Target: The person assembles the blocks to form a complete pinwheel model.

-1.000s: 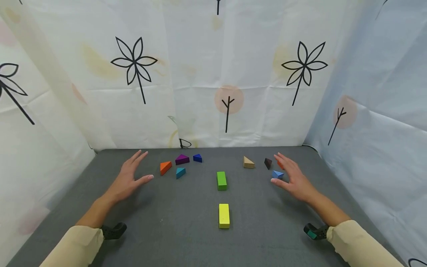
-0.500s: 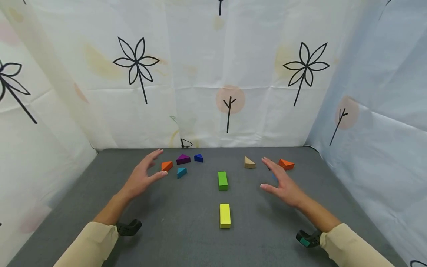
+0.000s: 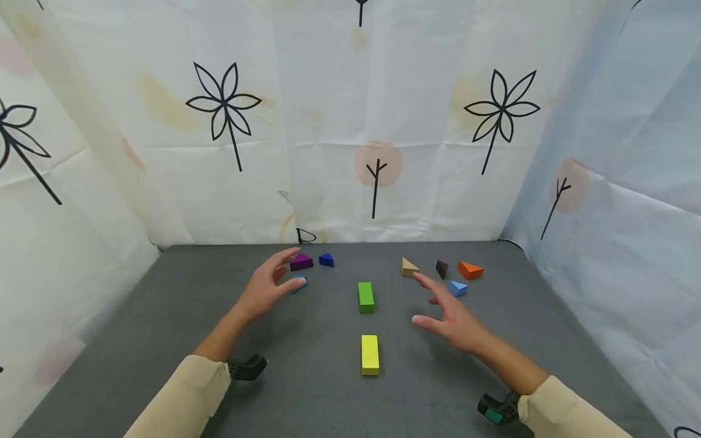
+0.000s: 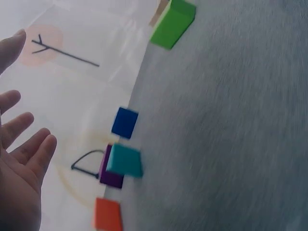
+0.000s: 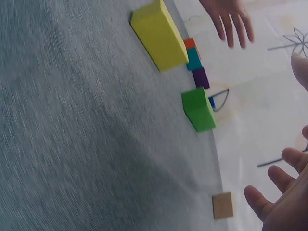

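A green block and a yellow block lie in line on the grey table, between the two hands. Above the left cluster, my left hand hovers with loosely extended fingers and holds nothing. It partly covers an orange triangular block and a teal triangular block. My right hand, also holding nothing, is held over the table with thumb and fingers spread. Its fingertips appear just in front of a tan triangular block. In the left wrist view, the green block lies beyond the thumb.
Purple and dark blue triangular blocks lie at the back left. At the back right are dark brown, orange and light blue ones. A printed white curtain borders the table's far edge.
Both hands have moved inward, the left to the right and the right to the left and slightly nearer. The light blue and brown blocks are uncovered; the blocks stay in place.
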Action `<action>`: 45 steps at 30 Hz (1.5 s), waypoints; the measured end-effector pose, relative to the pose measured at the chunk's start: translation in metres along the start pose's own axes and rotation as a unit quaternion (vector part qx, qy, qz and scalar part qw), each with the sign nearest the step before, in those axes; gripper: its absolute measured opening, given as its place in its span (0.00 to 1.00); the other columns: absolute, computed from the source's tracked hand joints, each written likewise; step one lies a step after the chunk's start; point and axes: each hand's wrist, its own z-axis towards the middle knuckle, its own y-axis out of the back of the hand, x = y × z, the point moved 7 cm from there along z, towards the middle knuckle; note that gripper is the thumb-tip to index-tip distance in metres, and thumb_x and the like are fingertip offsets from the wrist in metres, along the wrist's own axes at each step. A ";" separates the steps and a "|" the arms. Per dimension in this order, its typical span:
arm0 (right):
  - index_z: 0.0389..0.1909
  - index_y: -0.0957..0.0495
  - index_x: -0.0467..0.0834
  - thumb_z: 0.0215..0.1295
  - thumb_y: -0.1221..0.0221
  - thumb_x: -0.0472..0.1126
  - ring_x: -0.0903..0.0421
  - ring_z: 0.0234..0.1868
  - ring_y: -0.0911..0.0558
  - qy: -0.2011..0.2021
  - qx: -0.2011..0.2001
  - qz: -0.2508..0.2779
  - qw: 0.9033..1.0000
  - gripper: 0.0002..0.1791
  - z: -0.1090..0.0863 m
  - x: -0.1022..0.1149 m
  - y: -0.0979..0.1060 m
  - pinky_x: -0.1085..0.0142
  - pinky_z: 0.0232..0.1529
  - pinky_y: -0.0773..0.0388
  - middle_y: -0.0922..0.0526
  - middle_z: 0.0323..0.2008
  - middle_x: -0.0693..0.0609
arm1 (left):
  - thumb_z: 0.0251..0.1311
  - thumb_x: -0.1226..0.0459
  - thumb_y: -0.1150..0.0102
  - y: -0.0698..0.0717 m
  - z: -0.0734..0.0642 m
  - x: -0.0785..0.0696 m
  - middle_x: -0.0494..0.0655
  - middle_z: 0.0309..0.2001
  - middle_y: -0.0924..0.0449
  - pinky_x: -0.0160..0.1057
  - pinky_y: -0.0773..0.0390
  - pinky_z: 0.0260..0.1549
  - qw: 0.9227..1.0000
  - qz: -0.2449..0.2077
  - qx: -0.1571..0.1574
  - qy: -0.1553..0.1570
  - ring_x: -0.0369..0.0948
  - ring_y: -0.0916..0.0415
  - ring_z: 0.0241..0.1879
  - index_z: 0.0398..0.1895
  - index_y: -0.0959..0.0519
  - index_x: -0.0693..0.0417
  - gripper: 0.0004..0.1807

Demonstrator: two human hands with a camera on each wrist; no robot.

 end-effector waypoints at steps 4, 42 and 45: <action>0.75 0.46 0.44 0.64 0.37 0.40 0.39 0.69 0.39 0.013 0.005 0.015 1.000 0.41 0.000 0.008 -0.008 0.40 0.58 0.34 0.41 0.71 0.39 | 0.61 0.62 0.34 -0.016 0.003 -0.003 0.58 0.68 0.36 0.56 0.35 0.60 1.000 -0.027 0.009 -0.005 0.57 0.38 0.65 0.71 0.36 0.56 0.35; 0.73 0.41 0.41 0.63 0.36 0.53 0.44 0.67 0.35 -0.040 0.151 0.025 0.987 0.42 -0.001 0.006 -0.078 0.39 0.62 0.42 0.30 0.66 0.46 | 0.56 0.46 0.33 -0.129 0.015 0.019 0.51 0.65 0.30 0.54 0.33 0.59 0.984 0.037 0.133 0.112 0.49 0.31 0.62 0.70 0.33 0.51 0.40; 0.72 0.39 0.41 0.61 0.35 0.55 0.45 0.65 0.33 -0.046 0.153 0.004 0.987 0.43 -0.001 0.004 -0.081 0.40 0.61 0.40 0.29 0.65 0.47 | 0.56 0.47 0.32 -0.131 0.015 0.020 0.49 0.65 0.30 0.53 0.32 0.58 0.984 0.052 0.128 0.109 0.48 0.30 0.60 0.70 0.32 0.50 0.40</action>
